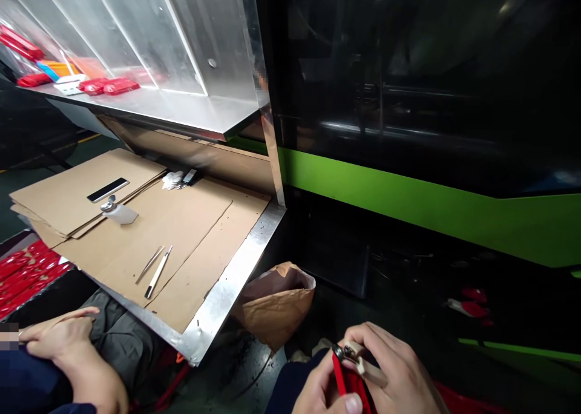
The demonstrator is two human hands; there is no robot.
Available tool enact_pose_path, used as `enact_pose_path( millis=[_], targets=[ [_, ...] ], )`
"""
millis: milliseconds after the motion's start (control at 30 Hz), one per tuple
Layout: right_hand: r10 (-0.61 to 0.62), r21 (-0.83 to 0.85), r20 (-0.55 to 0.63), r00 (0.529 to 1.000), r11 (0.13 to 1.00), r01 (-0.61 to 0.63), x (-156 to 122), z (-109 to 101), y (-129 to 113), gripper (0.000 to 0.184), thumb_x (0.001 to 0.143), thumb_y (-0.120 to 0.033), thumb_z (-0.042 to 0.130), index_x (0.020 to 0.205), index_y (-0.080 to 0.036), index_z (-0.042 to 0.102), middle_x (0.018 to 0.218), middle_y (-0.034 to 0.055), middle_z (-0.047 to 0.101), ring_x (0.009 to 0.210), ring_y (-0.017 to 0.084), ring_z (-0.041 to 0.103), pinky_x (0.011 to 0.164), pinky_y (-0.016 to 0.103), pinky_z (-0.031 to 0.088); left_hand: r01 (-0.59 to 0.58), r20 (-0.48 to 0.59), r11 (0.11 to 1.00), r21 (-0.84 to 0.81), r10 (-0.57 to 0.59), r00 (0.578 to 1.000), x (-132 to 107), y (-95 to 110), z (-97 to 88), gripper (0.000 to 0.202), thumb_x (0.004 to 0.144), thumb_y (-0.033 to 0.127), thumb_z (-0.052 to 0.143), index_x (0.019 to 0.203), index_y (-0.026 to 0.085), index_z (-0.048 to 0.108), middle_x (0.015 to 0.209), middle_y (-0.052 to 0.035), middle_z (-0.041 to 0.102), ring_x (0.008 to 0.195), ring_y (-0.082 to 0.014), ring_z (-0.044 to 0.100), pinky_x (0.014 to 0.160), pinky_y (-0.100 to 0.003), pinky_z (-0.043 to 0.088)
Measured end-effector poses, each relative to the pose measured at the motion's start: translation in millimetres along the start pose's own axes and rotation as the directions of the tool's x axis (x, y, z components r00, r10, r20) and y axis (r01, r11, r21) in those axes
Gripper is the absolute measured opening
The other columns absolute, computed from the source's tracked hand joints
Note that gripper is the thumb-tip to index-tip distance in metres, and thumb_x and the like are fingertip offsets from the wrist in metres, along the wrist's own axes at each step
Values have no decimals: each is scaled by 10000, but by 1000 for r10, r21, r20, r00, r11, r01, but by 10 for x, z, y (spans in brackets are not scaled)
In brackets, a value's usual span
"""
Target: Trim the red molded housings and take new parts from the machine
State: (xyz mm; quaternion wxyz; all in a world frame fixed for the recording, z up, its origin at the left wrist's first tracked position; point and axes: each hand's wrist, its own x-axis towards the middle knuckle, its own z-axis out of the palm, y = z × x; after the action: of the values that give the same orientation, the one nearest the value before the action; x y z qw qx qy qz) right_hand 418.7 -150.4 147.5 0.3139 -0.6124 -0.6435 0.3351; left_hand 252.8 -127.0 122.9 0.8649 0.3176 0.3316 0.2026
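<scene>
Hands: left hand and right hand sat low at the right, pressed close together.
Left hand: fingers closed around a red part, thumb laid across its lower end.
Right hand: closed on a pale-handled tool, its dark tip touching the top of the red part.
Bench: metal table was covered with cardboard sheets; tweezers and a phone lay on them, well apart from both hands.
Floor: brown paper bag stood open between the metal table and the hands.
Neighbour: another person's hand rested on a knee at far left.
</scene>
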Motion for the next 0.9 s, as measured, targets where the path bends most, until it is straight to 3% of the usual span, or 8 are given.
enact_pose_path(
  millis=[200,367,500,567,633,700,800,900],
  targets=[
    [150,95,49,987,983,-154,-159,-69,-86,142,876,-118,499,913,-252,530,844,-57,643,750,100,624,671,201,472,37,212,997,-65,-23,977,-7,150,46,694,679,553,859,1228,203,620,943,-86,622,760,-176,612,790,-364,541],
    [251,94,90,964,961,-259,-151,-125,-169,94,893,-161,507,886,-252,531,842,-60,657,734,94,628,645,185,461,11,207,998,59,-23,978,-19,77,-64,738,713,535,844,1328,206,601,1028,-123,689,965,-294,687,1008,-507,485],
    [277,87,81,958,955,-283,-120,-145,-178,63,910,-209,525,863,-252,527,778,-68,645,696,93,631,628,179,469,73,281,996,-43,-58,958,-33,56,-106,772,733,496,842,1406,270,540,1209,-172,662,1130,-376,644,979,-557,504],
    [241,59,2,971,969,-241,-114,-153,-161,35,921,-271,555,897,-259,533,769,-70,644,687,98,640,624,179,490,79,227,988,-130,-48,973,-40,61,-98,795,707,478,867,1408,303,536,1326,-158,612,1229,-373,589,1087,-573,415],
    [174,9,-87,981,985,-174,-117,-172,-146,210,896,-416,633,1019,-272,541,842,-55,667,731,120,667,648,193,529,13,117,977,-213,12,993,-44,73,-89,815,687,490,877,1408,336,528,1379,-127,589,1277,-349,561,1185,-549,283],
    [126,-59,-97,987,989,-132,-118,-203,-152,404,870,-511,655,1166,-275,512,1000,-17,679,818,142,691,697,214,567,-61,35,958,-279,73,997,-37,98,-81,811,711,524,848,1422,352,499,1337,-116,625,1252,-340,586,1202,-537,245],
    [125,-214,-3,992,969,-123,-83,-245,-209,264,946,-381,544,1193,-288,532,1081,-2,660,848,135,697,705,227,589,-100,-32,943,-318,95,995,-18,166,-63,805,757,582,784,1444,299,476,1211,-125,689,1219,-350,605,1162,-542,319],
    [56,-372,-38,998,926,-66,-2,-254,-291,192,926,-293,521,1090,-292,623,972,-8,689,767,168,696,640,287,602,-101,-99,933,-346,71,993,-18,234,-27,811,762,624,755,1441,274,483,1180,-124,697,1254,-358,570,1127,-529,376]
  ],
)
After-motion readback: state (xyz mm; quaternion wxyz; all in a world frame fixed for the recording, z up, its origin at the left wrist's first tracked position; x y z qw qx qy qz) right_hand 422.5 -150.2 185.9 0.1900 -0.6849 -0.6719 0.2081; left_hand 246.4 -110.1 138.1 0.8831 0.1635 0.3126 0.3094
